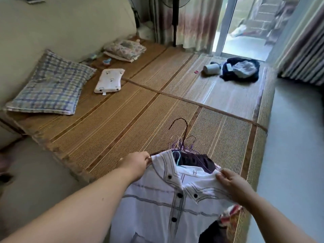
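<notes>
Two grips recorded over the near edge of the bamboo mat [105, 120]: left hand [138, 163] pinches the collar corner of the white shirt [157, 207], wire hangers [184, 142] bunched just beyond the collar, right hand [231, 185] pinches the opposite shoulder.

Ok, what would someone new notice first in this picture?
The white shirt with dark buttons, bottom centre, gripped at collar and shoulder by the left hand and right hand, wire hangers poking out above. Behind lies the bamboo mat, a plaid pillow at its left.
</notes>
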Available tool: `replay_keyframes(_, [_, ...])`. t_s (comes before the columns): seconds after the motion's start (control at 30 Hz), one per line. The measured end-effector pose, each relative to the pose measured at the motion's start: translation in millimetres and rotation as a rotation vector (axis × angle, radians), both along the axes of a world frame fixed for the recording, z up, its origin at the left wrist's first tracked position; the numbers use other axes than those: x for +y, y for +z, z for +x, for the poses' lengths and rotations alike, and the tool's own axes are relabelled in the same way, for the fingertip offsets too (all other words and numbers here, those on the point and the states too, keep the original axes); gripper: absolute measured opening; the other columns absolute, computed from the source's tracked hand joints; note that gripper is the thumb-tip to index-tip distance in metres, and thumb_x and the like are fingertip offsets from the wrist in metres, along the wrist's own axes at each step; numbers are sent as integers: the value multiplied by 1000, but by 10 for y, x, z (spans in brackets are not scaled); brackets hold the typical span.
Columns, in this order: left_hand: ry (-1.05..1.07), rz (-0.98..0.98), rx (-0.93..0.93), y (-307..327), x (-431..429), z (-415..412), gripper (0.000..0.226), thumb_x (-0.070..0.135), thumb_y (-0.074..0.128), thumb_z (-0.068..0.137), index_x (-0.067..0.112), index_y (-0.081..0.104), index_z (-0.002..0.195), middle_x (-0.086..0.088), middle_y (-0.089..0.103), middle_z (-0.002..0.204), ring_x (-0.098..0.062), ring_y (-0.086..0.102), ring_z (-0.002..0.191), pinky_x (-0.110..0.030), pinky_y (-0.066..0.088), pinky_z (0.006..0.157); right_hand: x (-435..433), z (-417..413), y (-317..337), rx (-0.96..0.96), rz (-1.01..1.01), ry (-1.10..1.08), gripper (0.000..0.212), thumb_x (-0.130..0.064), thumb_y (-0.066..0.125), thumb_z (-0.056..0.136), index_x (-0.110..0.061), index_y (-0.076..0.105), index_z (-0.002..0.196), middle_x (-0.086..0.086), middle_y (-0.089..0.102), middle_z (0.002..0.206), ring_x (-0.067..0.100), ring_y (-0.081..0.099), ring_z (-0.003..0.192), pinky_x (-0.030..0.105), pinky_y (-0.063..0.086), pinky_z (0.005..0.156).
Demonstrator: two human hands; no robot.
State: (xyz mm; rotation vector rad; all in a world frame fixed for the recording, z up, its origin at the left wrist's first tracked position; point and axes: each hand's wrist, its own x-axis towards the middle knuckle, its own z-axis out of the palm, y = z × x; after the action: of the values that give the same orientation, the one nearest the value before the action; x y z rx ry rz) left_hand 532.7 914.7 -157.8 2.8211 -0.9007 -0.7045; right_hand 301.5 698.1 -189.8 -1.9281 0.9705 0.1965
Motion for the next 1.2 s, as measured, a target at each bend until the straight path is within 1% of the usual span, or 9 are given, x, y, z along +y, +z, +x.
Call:
replay_keyframes(0.2, [97, 128, 55, -576, -360, 295, 33, 44, 29, 98, 34, 53, 118, -2, 54, 120, -26, 50, 113, -52, 28, 101, -353, 488, -736, 103, -100, 25, 17, -28, 46, 97, -18, 58, 90, 9, 63, 89, 27, 59, 88, 35, 46, 79])
replay_keyframes(0.27, [118, 135, 102, -744, -362, 350, 38, 47, 31, 97, 38, 44, 132, -1, 47, 133, -25, 45, 121, -51, 26, 103, -404, 612, -935, 150, -98, 50, 22, -31, 46, 97, -20, 58, 111, 9, 64, 106, 28, 57, 104, 35, 45, 89])
replay_keyframes(0.33, [106, 143, 123, -852, -322, 342, 50, 45, 37, 93, 39, 30, 143, 3, 34, 148, -22, 35, 133, -49, 23, 106, -402, 700, -1069, 201, -122, 105, 43, -33, 48, 96, -19, 45, 136, 11, 56, 130, 27, 49, 122, 33, 40, 99])
replay_keyframes(0.43, [133, 162, 135, -914, -178, 266, 65, 46, 43, 89, 39, 16, 148, 4, 12, 158, -21, 15, 143, -49, 16, 110, -321, 827, -1155, 242, -217, 235, 60, -40, 50, 94, -24, 27, 147, 6, 36, 149, 22, 29, 139, 33, 27, 109])
replay_keyframes(0.5, [126, 188, 133, -875, -71, 209, 68, 47, 44, 89, 39, 10, 149, 3, 4, 159, -21, 6, 146, -51, 13, 112, -223, 937, -1104, 240, -241, 315, 64, -44, 50, 93, -29, 22, 148, 4, 28, 154, 21, 23, 142, 36, 26, 112])
replay_keyframes(0.63, [126, 157, 76, -559, 141, 241, 70, 46, 46, 91, 39, 8, 148, 3, -2, 160, -20, 0, 147, -55, 9, 113, 55, 1358, -686, 151, -343, 509, 65, -46, 50, 92, -32, 20, 148, 1, 22, 156, 21, 20, 142, 39, 29, 112])
replay_keyframes(0.83, [150, 12, -171, 346, 764, 334, 70, 44, 47, 90, 37, 10, 149, 3, 0, 160, -19, -1, 146, -54, 8, 114, 854, 2108, 291, -157, -485, 773, 65, -46, 50, 92, -36, 19, 147, 1, 26, 154, 22, 25, 140, 42, 31, 112])
replay_keyframes(1.0, [269, -10, -453, 1207, 1806, 175, 71, 48, 49, 87, 36, 14, 148, 1, 6, 159, -21, 5, 145, -49, 14, 115, 2025, 2470, 1056, -422, -538, 990, 68, -46, 52, 90, -38, 16, 147, 1, 25, 154, 21, 24, 141, 42, 28, 113])
replay_keyframes(1.2, [481, 119, -688, 2066, 3392, -289, 71, 52, 48, 85, 38, 17, 147, 2, 4, 159, -20, 4, 145, -44, 16, 113, 3674, 2633, 1925, -675, -470, 1208, 68, -44, 53, 88, -40, 17, 146, -4, 19, 155, 20, 18, 142, 41, 24, 115])
